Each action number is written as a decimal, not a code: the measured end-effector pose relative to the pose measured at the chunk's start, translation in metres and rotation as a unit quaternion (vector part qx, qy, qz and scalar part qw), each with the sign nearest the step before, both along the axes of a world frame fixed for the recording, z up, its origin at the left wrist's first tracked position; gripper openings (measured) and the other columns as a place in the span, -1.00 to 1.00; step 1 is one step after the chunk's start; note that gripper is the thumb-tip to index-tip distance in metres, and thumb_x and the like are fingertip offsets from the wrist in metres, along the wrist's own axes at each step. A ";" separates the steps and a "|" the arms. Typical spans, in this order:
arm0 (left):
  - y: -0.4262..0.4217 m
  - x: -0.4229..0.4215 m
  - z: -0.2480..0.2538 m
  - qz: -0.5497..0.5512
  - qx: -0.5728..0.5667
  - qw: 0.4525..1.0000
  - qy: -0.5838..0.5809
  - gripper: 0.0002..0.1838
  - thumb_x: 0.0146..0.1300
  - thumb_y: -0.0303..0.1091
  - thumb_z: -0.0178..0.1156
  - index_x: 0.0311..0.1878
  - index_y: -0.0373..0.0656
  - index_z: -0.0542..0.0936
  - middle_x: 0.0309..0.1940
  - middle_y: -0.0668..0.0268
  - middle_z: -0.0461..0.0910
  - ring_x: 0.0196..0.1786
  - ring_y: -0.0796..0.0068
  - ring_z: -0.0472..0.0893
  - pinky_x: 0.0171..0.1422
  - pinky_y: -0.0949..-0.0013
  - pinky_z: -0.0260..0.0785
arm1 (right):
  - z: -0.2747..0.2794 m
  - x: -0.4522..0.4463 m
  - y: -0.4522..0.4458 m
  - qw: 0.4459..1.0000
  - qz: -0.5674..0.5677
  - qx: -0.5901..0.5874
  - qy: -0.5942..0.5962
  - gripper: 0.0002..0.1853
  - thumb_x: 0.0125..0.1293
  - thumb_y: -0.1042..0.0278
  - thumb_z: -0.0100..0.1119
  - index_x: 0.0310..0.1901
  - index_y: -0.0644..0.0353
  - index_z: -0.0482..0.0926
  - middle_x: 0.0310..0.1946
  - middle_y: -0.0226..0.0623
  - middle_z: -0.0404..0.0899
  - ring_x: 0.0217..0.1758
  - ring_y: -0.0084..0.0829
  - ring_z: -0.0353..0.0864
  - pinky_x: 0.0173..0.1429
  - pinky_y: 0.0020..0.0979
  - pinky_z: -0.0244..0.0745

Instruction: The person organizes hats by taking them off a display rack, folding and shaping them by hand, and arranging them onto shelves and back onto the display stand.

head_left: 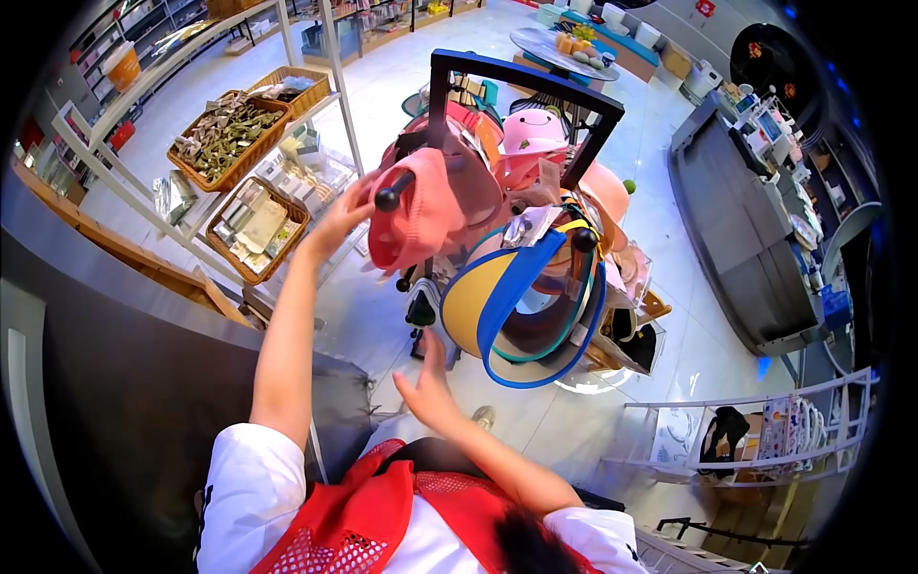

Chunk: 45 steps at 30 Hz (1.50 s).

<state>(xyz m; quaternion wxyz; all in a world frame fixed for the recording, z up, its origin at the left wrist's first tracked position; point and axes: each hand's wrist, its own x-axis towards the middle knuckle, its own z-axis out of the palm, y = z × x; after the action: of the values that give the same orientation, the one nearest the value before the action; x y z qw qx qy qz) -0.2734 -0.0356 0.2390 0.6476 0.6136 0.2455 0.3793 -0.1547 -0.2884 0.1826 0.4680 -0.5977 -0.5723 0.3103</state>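
A black-framed rack [526, 72] carries many hats in front of me. On its left side hangs a coral pink knitted hat [416, 215], next to a black ball-shaped hook end. My left hand [352, 212] touches this hat's left edge, its fingers partly hidden behind it. Lower down, my right hand [427, 387] is held below the rack with thumb and fingers apart and nothing in it. Right of the pink hat hangs a yellow visor with a blue rim [516, 311]. A pink hat with a smiling face [534, 132] sits farther back.
At the left, a white shelf [172, 67] holds wicker baskets [256, 158] of packets. A grey counter [736, 220] curves along the right. A low white rack [765, 464] with goods stands at lower right, and a round table [564, 55] is at the back.
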 end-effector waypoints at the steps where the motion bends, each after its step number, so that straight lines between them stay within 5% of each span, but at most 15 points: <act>1: -0.007 0.001 -0.003 -0.021 -0.015 0.999 0.023 -0.23 0.10 -0.09 0.13 0.28 -0.19 0.00 0.24 0.23 0.10 0.29 0.43 0.08 0.33 0.36 -0.13 | -0.021 -0.005 0.013 0.999 -0.039 0.004 -0.020 -0.23 0.03 0.34 0.13 0.19 0.40 -0.07 0.13 0.09 0.09 0.22 -0.03 0.09 0.26 -0.22 0.00; 5: 0.007 -0.004 -0.063 0.001 -0.036 0.997 -0.072 -0.13 0.10 0.24 -0.07 0.30 -0.16 -0.07 0.30 0.22 -0.02 0.34 0.38 -0.02 0.34 0.26 -0.20 | -0.070 -0.006 0.076 0.981 -0.162 0.068 -0.076 -0.15 -0.01 0.21 0.19 0.20 0.44 -0.09 0.17 0.16 0.04 0.24 0.08 0.02 0.29 -0.16 -0.11; 8: 0.012 0.004 -0.072 0.042 -0.090 0.990 -0.102 -0.13 0.11 0.29 -0.15 0.30 -0.17 -0.06 0.30 0.22 -0.03 0.34 0.38 -0.02 0.35 0.25 -0.22 | -0.042 0.008 0.111 0.963 -0.254 0.022 -0.086 -0.21 0.01 0.35 0.17 0.21 0.37 -0.08 0.12 0.05 0.10 0.18 -0.10 0.13 0.24 -0.24 -0.02; 13: 0.001 0.031 -0.065 0.066 -0.151 0.985 -0.057 -0.30 0.23 0.20 -0.33 0.24 -0.18 0.15 0.22 0.29 0.18 0.29 0.39 0.10 0.34 0.27 -0.18 | -0.075 0.029 0.127 0.988 -0.099 0.116 0.029 -0.42 0.06 0.54 0.02 0.16 0.24 0.10 0.07 -0.12 0.22 0.06 -0.28 0.31 0.12 -0.33 0.18; 16: 0.017 0.020 -0.123 0.164 -0.125 0.974 -0.091 -0.33 0.24 0.18 -0.34 0.24 -0.13 0.15 0.21 0.29 0.20 0.28 0.39 0.13 0.33 0.27 -0.13 | -0.141 0.038 0.106 0.985 -0.162 0.053 0.016 -0.46 0.02 0.56 -0.02 0.12 0.26 0.16 0.00 -0.10 0.25 0.00 -0.26 0.33 0.08 -0.33 0.22; 19: -0.027 0.002 -0.167 0.242 -0.156 0.954 -0.080 -0.38 0.26 0.15 -0.35 0.24 -0.09 0.17 0.20 0.29 0.21 0.27 0.40 0.15 0.29 0.29 -0.07 | -0.239 0.053 0.101 0.968 -0.176 -0.025 -0.179 -0.37 -0.12 0.47 0.08 0.09 0.32 0.16 -0.02 -0.02 0.22 0.00 -0.12 0.30 0.09 -0.27 0.23; 24: -0.134 -0.020 -0.222 0.233 -0.232 0.944 0.012 -0.44 0.28 0.06 -0.30 0.17 -0.18 0.26 0.11 0.26 0.33 0.17 0.41 0.30 0.23 0.31 0.06 | -0.295 0.062 0.168 0.952 -0.077 -0.221 -0.197 -0.42 -0.10 0.31 0.16 0.03 0.23 0.27 -0.01 0.00 0.31 0.03 -0.02 0.31 0.05 -0.12 0.27; 30: -0.211 -0.046 -0.242 0.189 -0.330 0.924 0.041 -0.55 0.31 -0.12 -0.26 0.10 -0.24 0.32 0.03 0.24 0.41 0.12 0.43 0.36 0.18 0.33 0.11 | -0.369 0.095 0.199 0.897 -0.044 -0.285 -0.334 -0.51 -0.09 0.32 0.14 -0.07 0.27 0.30 -0.23 0.04 0.36 -0.17 0.02 0.37 -0.12 -0.10 0.30; 33: -0.214 -0.059 -0.244 0.221 -0.352 0.908 0.060 -0.59 0.31 -0.18 -0.22 0.07 -0.25 0.34 0.00 0.23 0.43 0.09 0.45 0.37 0.17 0.38 0.13 | -0.368 0.080 0.201 0.904 -0.065 -0.267 -0.327 -0.56 -0.08 0.33 0.13 -0.12 0.28 0.31 -0.35 0.05 0.39 -0.26 0.04 0.40 -0.21 -0.09 0.31; 36: -0.207 -0.068 -0.254 0.260 -0.243 0.925 0.134 -0.68 0.28 -0.33 -0.16 0.01 -0.28 0.39 -0.10 0.25 0.48 0.00 0.50 0.42 0.14 0.45 0.17 | -0.352 0.040 0.173 0.936 -0.133 -0.143 -0.292 -0.60 -0.08 0.33 0.12 -0.17 0.30 0.33 -0.46 0.07 0.42 -0.36 0.05 0.43 -0.29 -0.08 0.33; 38: -0.197 -0.070 -0.236 0.227 -0.170 0.932 0.226 -0.63 0.14 -0.39 -0.01 0.04 -0.23 0.35 0.00 0.18 0.40 0.07 0.34 0.38 0.16 0.34 0.17 | -0.328 0.018 0.129 0.955 -0.105 -0.118 -0.251 -0.63 -0.07 0.34 0.11 -0.21 0.31 0.34 -0.54 0.08 0.44 -0.42 0.07 0.44 -0.35 -0.07 0.34; 40: -0.185 -0.072 -0.211 0.191 0.031 0.911 0.365 -0.54 0.04 -0.40 0.08 0.07 -0.21 0.32 0.07 0.14 0.33 0.12 0.23 0.33 0.18 0.27 0.16 | -0.281 0.003 0.087 0.965 -0.011 -0.196 -0.175 -0.66 -0.05 0.33 0.09 -0.22 0.29 0.34 -0.55 0.07 0.45 -0.45 0.09 0.45 -0.36 -0.03 0.33; 41: -0.182 -0.073 -0.203 0.148 0.062 0.905 0.393 -0.38 -0.12 -0.36 0.19 0.10 -0.20 0.27 0.11 0.11 0.25 0.16 0.09 0.25 0.22 0.19 0.09 | -0.271 -0.005 0.066 0.974 0.022 -0.161 -0.160 -0.67 -0.08 0.37 0.10 -0.23 0.28 0.36 -0.56 0.04 0.46 -0.48 0.04 0.47 -0.41 -0.07 0.35; 44: -0.181 -0.074 -0.168 0.061 0.174 0.886 0.425 -0.33 -0.15 -0.32 0.22 0.11 -0.20 0.27 0.11 0.11 0.26 0.16 0.10 0.25 0.25 0.18 0.05 | -0.164 -0.029 0.040 0.987 0.097 -0.098 -0.086 -0.66 -0.12 0.36 0.15 -0.23 0.22 0.40 -0.52 0.00 0.47 -0.46 -0.05 0.50 -0.40 -0.18 0.39; 45: -0.182 -0.076 -0.165 0.034 0.124 0.913 0.387 -0.27 -0.19 -0.27 0.25 0.14 -0.18 0.24 0.11 0.11 0.27 0.20 0.11 0.22 0.27 0.16 -0.01 | -0.130 -0.032 0.038 0.989 0.104 -0.101 -0.028 -0.63 -0.13 0.37 0.16 -0.21 0.21 0.41 -0.48 -0.02 0.49 -0.42 -0.07 0.51 -0.35 -0.25 0.42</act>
<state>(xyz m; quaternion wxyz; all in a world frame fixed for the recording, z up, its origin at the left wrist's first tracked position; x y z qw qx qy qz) -0.3491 -0.2174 0.0736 0.4070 0.7793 0.4485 0.1610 -0.1872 -0.2505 0.0531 0.3542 -0.5877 -0.6096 0.3970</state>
